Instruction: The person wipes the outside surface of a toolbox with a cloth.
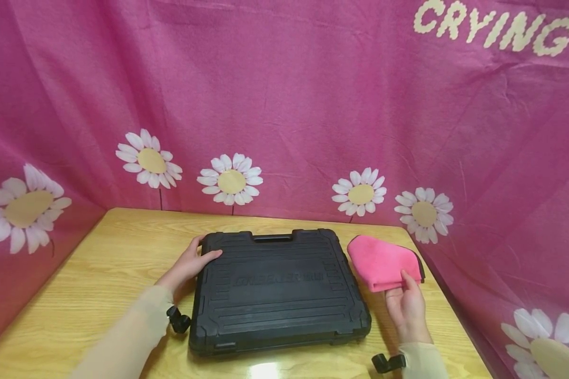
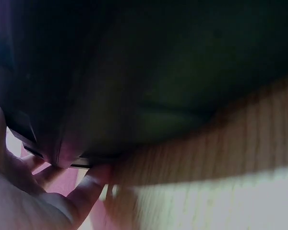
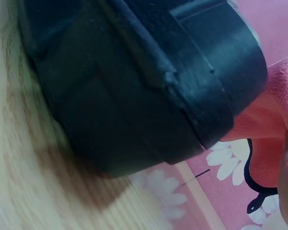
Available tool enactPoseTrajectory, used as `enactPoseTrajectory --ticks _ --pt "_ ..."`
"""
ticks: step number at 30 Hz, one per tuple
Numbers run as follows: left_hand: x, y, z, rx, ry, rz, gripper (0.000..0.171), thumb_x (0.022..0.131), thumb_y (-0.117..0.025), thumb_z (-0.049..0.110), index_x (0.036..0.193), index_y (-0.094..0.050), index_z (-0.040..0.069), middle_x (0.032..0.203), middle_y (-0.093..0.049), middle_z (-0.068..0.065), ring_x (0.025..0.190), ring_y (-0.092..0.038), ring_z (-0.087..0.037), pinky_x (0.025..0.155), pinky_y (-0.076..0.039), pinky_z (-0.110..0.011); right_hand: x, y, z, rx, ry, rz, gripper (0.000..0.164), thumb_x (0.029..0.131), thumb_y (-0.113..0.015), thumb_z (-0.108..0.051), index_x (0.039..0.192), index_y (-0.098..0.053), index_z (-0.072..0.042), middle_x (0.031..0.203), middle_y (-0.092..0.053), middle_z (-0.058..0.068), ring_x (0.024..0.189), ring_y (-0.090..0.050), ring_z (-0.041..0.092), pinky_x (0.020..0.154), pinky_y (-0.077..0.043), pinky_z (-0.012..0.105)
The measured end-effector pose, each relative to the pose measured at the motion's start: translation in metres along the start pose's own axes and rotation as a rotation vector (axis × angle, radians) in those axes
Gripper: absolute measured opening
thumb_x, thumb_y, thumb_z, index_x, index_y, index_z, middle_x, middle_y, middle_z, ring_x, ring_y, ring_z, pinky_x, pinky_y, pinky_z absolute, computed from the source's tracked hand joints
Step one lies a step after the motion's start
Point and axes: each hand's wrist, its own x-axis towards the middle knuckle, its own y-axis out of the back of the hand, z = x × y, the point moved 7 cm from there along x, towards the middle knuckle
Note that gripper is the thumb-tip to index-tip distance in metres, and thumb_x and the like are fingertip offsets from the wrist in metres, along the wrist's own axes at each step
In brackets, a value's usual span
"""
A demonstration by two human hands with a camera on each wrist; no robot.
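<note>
A black plastic carrying case (image 1: 275, 302) lies flat on the table, with its handle on the far side and faint raised lettering on the lid. My left hand (image 1: 188, 268) grips its far left corner, thumb on top; the left wrist view shows fingers (image 2: 89, 189) around the dark edge. To the right of the case, my right hand (image 1: 409, 310) holds a folded pink cloth (image 1: 376, 258) with dark trim, thumb over the near edge. In the right wrist view the cloth (image 3: 266, 163) hangs beyond the case's side (image 3: 120, 100).
The light wooden table (image 1: 137, 237) has its far edge against a magenta curtain (image 1: 284, 105) printed with daisies and lettering. Curtain also stands along both sides. A black clip-like piece (image 1: 177, 319) sits at each wrist.
</note>
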Motion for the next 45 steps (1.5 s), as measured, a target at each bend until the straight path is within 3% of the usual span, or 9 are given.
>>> enactPoseTrajectory --ticks 8,13,16,22,25,28,34,41,45 --pt "0.0 -0.001 -0.003 -0.013 -0.012 -0.013 0.095 0.089 -0.06 0.053 0.153 -0.007 0.007 0.16 -0.008 -0.021 0.146 -0.016 -0.04 0.116 -0.019 -0.057 0.001 -0.001 0.002 -0.016 -0.019 0.035 0.034 0.105 -0.035 -0.01 0.137 -0.027 -0.017 0.122 -0.061 -0.001 0.145 -0.016 0.001 0.115 -0.022 0.02" --pt "0.002 -0.002 -0.007 -0.023 0.027 -0.098 0.101 0.089 -0.06 0.056 0.153 0.002 0.009 0.16 -0.004 -0.023 0.146 -0.014 -0.041 0.116 -0.017 -0.058 0.002 0.0 0.003 -0.012 -0.023 0.034 0.036 0.105 -0.034 -0.01 0.139 -0.024 -0.017 0.122 -0.061 -0.001 0.146 -0.009 0.002 0.116 -0.021 0.02" --pt "0.005 -0.001 -0.007 -0.047 0.04 -0.173 0.103 0.088 -0.061 0.054 0.153 0.008 0.014 0.16 -0.001 -0.023 0.144 -0.02 -0.043 0.114 -0.023 -0.059 0.001 0.0 0.003 -0.007 -0.017 0.018 0.032 0.105 -0.034 -0.01 0.136 -0.029 -0.015 0.123 -0.06 -0.001 0.142 -0.024 0.001 0.113 -0.028 0.02" --pt "0.008 0.001 -0.008 -0.118 0.089 -0.257 0.104 0.086 -0.067 0.051 0.154 0.008 0.027 0.156 -0.017 -0.021 0.112 -0.059 -0.034 0.092 -0.05 -0.05 0.001 0.0 0.003 0.021 -0.007 -0.02 0.026 0.105 -0.033 -0.008 0.131 -0.035 -0.011 0.124 -0.06 0.002 0.115 -0.059 0.011 0.107 -0.039 0.023" --pt "0.009 0.003 -0.008 -0.105 0.096 -0.246 0.102 0.084 -0.068 0.053 0.153 0.003 0.027 0.151 -0.027 -0.02 0.103 -0.062 -0.027 0.087 -0.052 -0.045 0.001 0.0 0.002 0.024 -0.001 -0.019 0.026 0.105 -0.033 -0.008 0.13 -0.035 -0.011 0.123 -0.06 0.003 0.113 -0.061 0.012 0.106 -0.04 0.023" --pt "0.009 0.003 -0.008 -0.068 0.061 -0.227 0.099 0.085 -0.066 0.053 0.153 0.0 0.022 0.151 -0.027 -0.022 0.109 -0.058 -0.03 0.094 -0.049 -0.048 0.0 0.0 0.001 0.013 -0.008 -0.004 0.028 0.105 -0.034 -0.008 0.132 -0.034 -0.012 0.122 -0.061 0.002 0.117 -0.059 0.01 0.109 -0.036 0.022" --pt "0.008 0.001 -0.012 -0.067 0.039 -0.178 0.1 0.084 -0.065 0.056 0.153 -0.002 0.02 0.152 -0.026 -0.022 0.126 -0.046 -0.034 0.108 -0.034 -0.055 0.001 0.0 0.002 -0.017 -0.025 0.051 0.035 0.104 -0.036 -0.01 0.138 -0.028 -0.016 0.12 -0.064 0.0 0.143 -0.024 0.001 0.115 -0.021 0.02" --pt "0.0 0.004 -0.012 0.006 0.023 -0.114 0.102 0.086 -0.063 0.055 0.153 -0.001 0.01 0.156 -0.014 -0.028 0.14 -0.025 -0.045 0.113 -0.025 -0.059 0.001 0.0 0.003 0.007 -0.023 0.062 0.031 0.104 -0.037 -0.009 0.135 -0.034 -0.014 0.121 -0.063 0.001 0.131 -0.044 0.004 0.114 -0.025 0.021" --pt "-0.01 0.003 -0.01 -0.011 0.024 -0.069 0.101 0.086 -0.064 0.055 0.152 -0.004 0.007 0.155 -0.014 -0.028 0.139 -0.029 -0.043 0.112 -0.028 -0.056 0.001 0.001 0.002 0.008 -0.016 0.075 0.033 0.104 -0.036 -0.009 0.137 -0.032 -0.015 0.12 -0.064 0.001 0.144 -0.021 0.001 0.115 -0.022 0.021"
